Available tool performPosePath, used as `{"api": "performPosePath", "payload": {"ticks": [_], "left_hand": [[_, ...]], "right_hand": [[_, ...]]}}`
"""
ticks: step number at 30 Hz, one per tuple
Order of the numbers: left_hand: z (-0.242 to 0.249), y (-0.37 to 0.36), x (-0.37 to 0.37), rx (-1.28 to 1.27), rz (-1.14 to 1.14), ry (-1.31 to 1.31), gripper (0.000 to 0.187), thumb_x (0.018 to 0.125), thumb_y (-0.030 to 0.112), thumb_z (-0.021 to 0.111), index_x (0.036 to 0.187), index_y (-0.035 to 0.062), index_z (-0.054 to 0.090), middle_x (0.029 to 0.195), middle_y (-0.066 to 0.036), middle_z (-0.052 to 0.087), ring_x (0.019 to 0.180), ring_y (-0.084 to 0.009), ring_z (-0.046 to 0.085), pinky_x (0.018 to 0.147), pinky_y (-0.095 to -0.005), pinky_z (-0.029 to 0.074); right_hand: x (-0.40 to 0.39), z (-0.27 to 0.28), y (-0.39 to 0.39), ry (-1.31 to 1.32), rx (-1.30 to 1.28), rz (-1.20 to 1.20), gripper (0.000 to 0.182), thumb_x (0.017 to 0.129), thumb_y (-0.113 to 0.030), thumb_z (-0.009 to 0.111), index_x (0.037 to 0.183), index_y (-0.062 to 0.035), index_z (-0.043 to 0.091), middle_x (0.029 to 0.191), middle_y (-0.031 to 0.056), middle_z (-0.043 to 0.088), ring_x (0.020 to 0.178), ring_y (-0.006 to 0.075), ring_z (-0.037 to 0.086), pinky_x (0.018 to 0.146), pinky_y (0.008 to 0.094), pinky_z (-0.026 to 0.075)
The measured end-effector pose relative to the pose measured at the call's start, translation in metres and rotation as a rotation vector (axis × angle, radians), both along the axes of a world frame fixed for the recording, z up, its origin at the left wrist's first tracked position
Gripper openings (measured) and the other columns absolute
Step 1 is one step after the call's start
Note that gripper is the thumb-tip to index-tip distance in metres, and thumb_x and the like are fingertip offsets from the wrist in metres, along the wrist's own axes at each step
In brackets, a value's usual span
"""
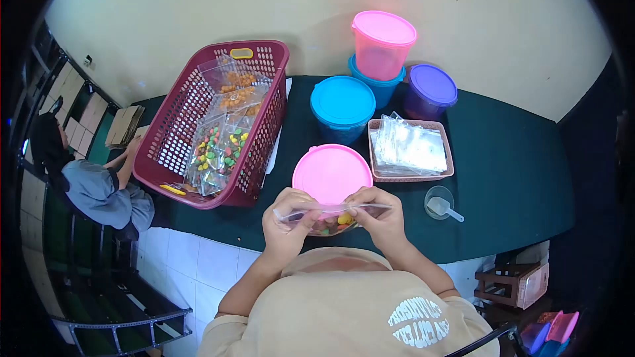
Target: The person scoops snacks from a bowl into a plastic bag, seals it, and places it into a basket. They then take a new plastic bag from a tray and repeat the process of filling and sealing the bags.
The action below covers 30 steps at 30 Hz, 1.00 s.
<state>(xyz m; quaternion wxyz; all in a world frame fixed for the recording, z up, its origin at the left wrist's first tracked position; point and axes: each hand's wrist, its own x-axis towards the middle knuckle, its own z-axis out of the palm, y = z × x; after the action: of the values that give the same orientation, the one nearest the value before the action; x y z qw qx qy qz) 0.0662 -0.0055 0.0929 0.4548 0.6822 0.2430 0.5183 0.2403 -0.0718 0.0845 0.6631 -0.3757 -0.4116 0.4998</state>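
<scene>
My left hand [288, 221] and my right hand [378, 218] pinch the top edge of a clear plastic bag [324, 226] between thumbs and fingers. Colourful red, yellow and green pieces show in its lower part. The bag hangs upright at the table's front edge, close to my body. Just behind it stands a tub with a pink lid [333, 173], partly covered by the bag and my fingers. A shallow pink tray [413, 177] full of flat clear bags [411, 149] lies to the right of the tub. Nearer my right hand is a clear cup [433, 193] with a white scoop [446, 209].
A maroon laundry basket [254, 165] holding filled bags [221, 145] stands at left on the dark green table [509, 165]. Blue tubs [342, 107], a purple tub [431, 92] and a pink tub [383, 43] are at the back. Another person [99, 185] sits at far left.
</scene>
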Motion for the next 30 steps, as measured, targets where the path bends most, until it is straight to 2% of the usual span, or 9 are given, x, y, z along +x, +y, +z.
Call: {"api": "performPosePath", "payload": {"ticks": [3, 5, 10, 12, 16, 22, 24, 27, 30], "left_hand": [[-0.001, -0.003, 0.003, 0.038, -0.094, 0.080, 0.011, 0.074, -0.001, 0.072, 0.082, -0.0003, 0.065, 0.082, -0.008, 0.061, 0.081, -0.0171, 0.058, 0.071, -0.0263, 0.046], [-0.008, -0.009, 0.004, -0.186, -0.069, 0.044, 0.012, 0.076, 0.000, 0.070, 0.086, -0.0004, 0.063, 0.087, -0.010, 0.061, 0.084, -0.0174, 0.059, 0.072, -0.0278, 0.048], [-0.011, -0.007, 0.003, -0.053, -0.053, 0.077, 0.012, 0.076, -0.003, 0.069, 0.085, -0.0002, 0.062, 0.088, -0.010, 0.060, 0.082, -0.0161, 0.058, 0.072, -0.0268, 0.048], [-0.012, -0.008, 0.003, 0.116, -0.118, 0.081, 0.009, 0.077, -0.003, 0.068, 0.083, -0.0003, 0.062, 0.087, -0.009, 0.060, 0.081, -0.0155, 0.058, 0.071, -0.0267, 0.047], [-0.011, -0.016, 0.007, 0.060, -0.096, 0.067, 0.007, 0.078, -0.003, 0.067, 0.083, -0.0002, 0.062, 0.087, -0.009, 0.059, 0.081, -0.0150, 0.057, 0.071, -0.0263, 0.046], [-0.008, -0.016, 0.010, -0.112, 0.007, 0.151, 0.006, 0.081, -0.002, 0.064, 0.086, -0.0019, 0.061, 0.089, -0.009, 0.058, 0.079, -0.0129, 0.057, 0.070, -0.0256, 0.046], [-0.013, -0.016, 0.008, -0.131, -0.007, 0.134, 0.006, 0.082, -0.002, 0.063, 0.088, -0.0024, 0.061, 0.089, -0.009, 0.058, 0.078, -0.0123, 0.058, 0.070, -0.0254, 0.047], [-0.011, -0.019, 0.006, -0.144, -0.028, 0.092, 0.006, 0.081, -0.003, 0.065, 0.086, -0.0018, 0.061, 0.089, -0.008, 0.057, 0.079, -0.0127, 0.058, 0.070, -0.0256, 0.047], [-0.009, -0.019, 0.008, -0.071, -0.042, 0.130, 0.008, 0.079, -0.003, 0.067, 0.085, -0.0012, 0.061, 0.089, -0.007, 0.058, 0.080, -0.0124, 0.057, 0.070, -0.0254, 0.047]], "right_hand": [[0.003, -0.004, 0.004, -0.105, 0.085, 0.102, 0.016, 0.076, 0.002, 0.070, 0.091, 0.0008, 0.067, 0.092, 0.0071, 0.062, 0.083, 0.0125, 0.060, 0.071, 0.0252, 0.051], [0.001, -0.007, 0.004, -0.153, 0.097, 0.100, 0.018, 0.075, 0.003, 0.071, 0.093, 0.0007, 0.067, 0.091, 0.0067, 0.061, 0.083, 0.0123, 0.059, 0.072, 0.0254, 0.050], [-0.005, -0.011, 0.000, -0.245, 0.123, 0.048, 0.021, 0.074, 0.003, 0.071, 0.095, 0.0008, 0.067, 0.089, 0.0058, 0.061, 0.082, 0.0114, 0.058, 0.070, 0.0247, 0.048], [-0.007, -0.008, -0.001, 0.040, -0.021, -0.059, 0.020, 0.074, 0.003, 0.072, 0.093, 0.0002, 0.067, 0.089, 0.0049, 0.061, 0.080, 0.0100, 0.057, 0.067, 0.0239, 0.046], [-0.002, -0.005, 0.003, 0.007, -0.019, -0.038, 0.022, 0.067, 0.008, 0.074, 0.085, -0.0014, 0.065, 0.088, 0.0073, 0.062, 0.083, 0.0151, 0.058, 0.072, 0.0266, 0.046], [-0.008, -0.019, 0.001, -0.150, 0.164, -0.001, 0.021, 0.070, 0.001, 0.076, 0.089, -0.0018, 0.068, 0.087, 0.0039, 0.061, 0.076, 0.0089, 0.054, 0.058, 0.0212, 0.042], [-0.007, -0.019, -0.001, -0.338, 0.194, -0.057, 0.022, 0.070, 0.002, 0.076, 0.089, -0.0009, 0.066, 0.090, 0.0051, 0.060, 0.079, 0.0106, 0.057, 0.062, 0.0232, 0.047], [-0.011, -0.018, -0.005, -0.077, 0.103, -0.081, 0.022, 0.071, 0.006, 0.072, 0.091, 0.0005, 0.064, 0.092, 0.0072, 0.059, 0.082, 0.0133, 0.060, 0.068, 0.0258, 0.051], [-0.005, -0.022, -0.001, -0.213, 0.191, -0.084, 0.021, 0.074, 0.010, 0.067, 0.092, 0.0015, 0.063, 0.094, 0.0089, 0.059, 0.083, 0.0151, 0.062, 0.071, 0.0276, 0.055]]}}
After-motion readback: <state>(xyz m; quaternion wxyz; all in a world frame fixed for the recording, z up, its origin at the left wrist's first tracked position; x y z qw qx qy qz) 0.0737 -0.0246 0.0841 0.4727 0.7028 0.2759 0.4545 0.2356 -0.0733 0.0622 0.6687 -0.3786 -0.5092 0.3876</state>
